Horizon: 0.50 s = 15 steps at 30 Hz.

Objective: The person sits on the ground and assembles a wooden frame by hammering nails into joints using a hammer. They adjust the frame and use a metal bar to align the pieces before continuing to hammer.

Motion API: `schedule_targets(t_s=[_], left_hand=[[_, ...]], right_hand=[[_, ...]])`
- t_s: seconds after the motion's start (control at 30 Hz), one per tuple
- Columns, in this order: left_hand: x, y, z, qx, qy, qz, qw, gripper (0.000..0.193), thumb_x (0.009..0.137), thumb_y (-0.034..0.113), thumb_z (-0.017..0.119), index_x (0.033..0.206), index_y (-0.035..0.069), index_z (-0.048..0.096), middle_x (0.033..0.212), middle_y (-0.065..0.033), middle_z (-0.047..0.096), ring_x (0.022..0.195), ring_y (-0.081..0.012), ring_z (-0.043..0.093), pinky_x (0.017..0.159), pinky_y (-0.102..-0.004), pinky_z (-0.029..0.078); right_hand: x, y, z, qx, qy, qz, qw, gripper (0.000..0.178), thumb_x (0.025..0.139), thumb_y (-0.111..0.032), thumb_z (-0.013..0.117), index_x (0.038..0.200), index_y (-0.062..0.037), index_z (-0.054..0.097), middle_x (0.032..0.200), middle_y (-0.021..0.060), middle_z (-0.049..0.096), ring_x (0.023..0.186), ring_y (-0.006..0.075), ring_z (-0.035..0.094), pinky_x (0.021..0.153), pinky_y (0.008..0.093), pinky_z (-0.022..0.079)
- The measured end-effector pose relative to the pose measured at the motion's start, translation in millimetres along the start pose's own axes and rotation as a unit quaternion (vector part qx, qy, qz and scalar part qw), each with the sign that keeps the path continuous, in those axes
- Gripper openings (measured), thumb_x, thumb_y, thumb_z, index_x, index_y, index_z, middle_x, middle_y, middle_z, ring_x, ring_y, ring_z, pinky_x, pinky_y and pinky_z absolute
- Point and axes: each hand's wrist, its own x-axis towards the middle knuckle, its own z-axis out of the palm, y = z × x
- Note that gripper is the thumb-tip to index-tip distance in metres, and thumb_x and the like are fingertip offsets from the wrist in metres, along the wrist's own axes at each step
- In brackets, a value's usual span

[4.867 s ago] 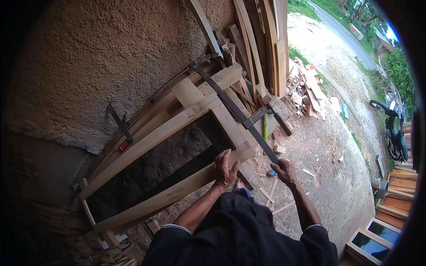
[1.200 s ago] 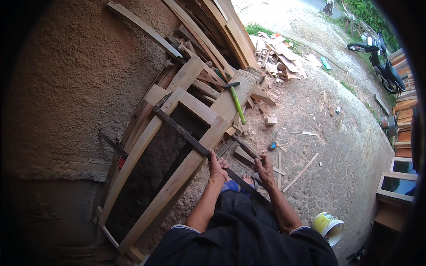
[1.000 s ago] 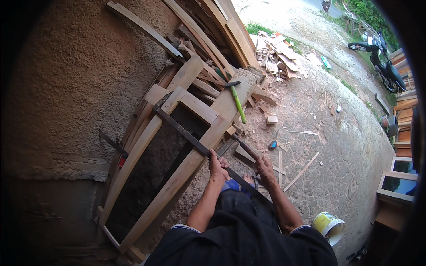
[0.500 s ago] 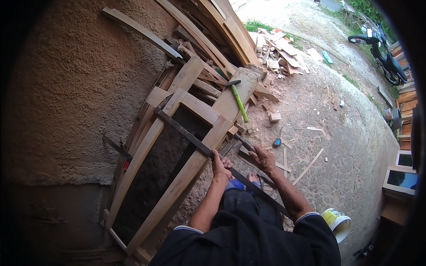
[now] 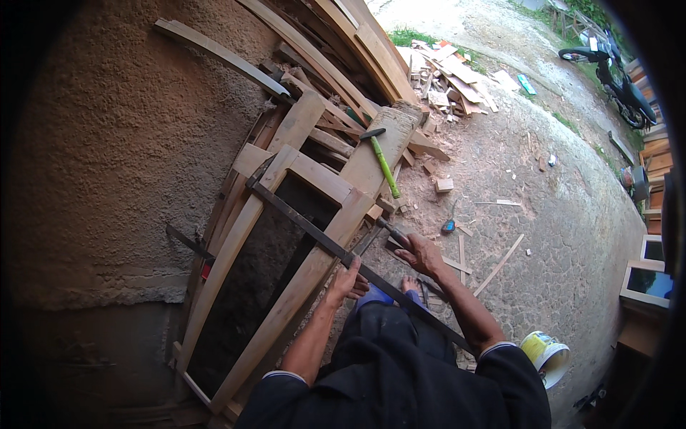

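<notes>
My left hand point(image 5: 348, 277) is gripping the long dark metal bar point(image 5: 314, 232) that lies diagonally across the wooden frame point(image 5: 286, 214). My right hand point(image 5: 421, 254) is closed around a small dark-handled tool point(image 5: 389, 230) just beside the frame's lower rail. A green-handled hammer point(image 5: 382, 161) rests on a plank point(image 5: 379, 143) further up; a yellow bucket point(image 5: 544, 354) stands by my right elbow.

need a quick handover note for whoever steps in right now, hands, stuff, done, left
Left hand: on the long metal bar clamp, where it crosses the wooden frame.
Right hand: gripping a dark tool handle by the frame's edge.
Things: the frame leans on the rough wall; a green-handled hammer lies on a plank above.
Done: the clamp lies slantwise across the frame.
Left: whether the clamp is tight cannot be told.
</notes>
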Motion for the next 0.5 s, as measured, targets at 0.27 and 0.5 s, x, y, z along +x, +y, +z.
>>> schedule_targets(t_s=[0.27, 0.5], left_hand=[[49.8, 131.9, 18.5, 0.494, 0.118, 0.632, 0.586, 0.046, 0.096, 0.047, 0.058, 0.080, 0.007, 0.071, 0.086, -0.0136, 0.069, 0.090, -0.0345, 0.064, 0.080, -0.0481, 0.050], [119.1, 182.3, 36.1, 0.750, -0.119, 0.409, 0.506, 0.068, 0.096, 0.062, 0.039, 0.089, 0.008, 0.080, 0.099, -0.0188, 0.074, 0.098, -0.0355, 0.069, 0.090, -0.0483, 0.053]], right_hand=[[12.1, -6.7, 3.5, -0.012, 0.003, 0.024, 1.000, 0.052, 0.091, -0.051, 0.067, 0.113, -0.0063, 0.055, 0.089, 0.0282, 0.068, 0.089, 0.0471, 0.067, 0.074, 0.0550, 0.051], [11.2, -17.6, -4.8, -0.012, -0.023, 0.052, 0.998, 0.041, 0.087, -0.033, 0.073, 0.115, -0.0086, 0.057, 0.092, 0.0237, 0.067, 0.090, 0.0454, 0.065, 0.074, 0.0514, 0.050]])
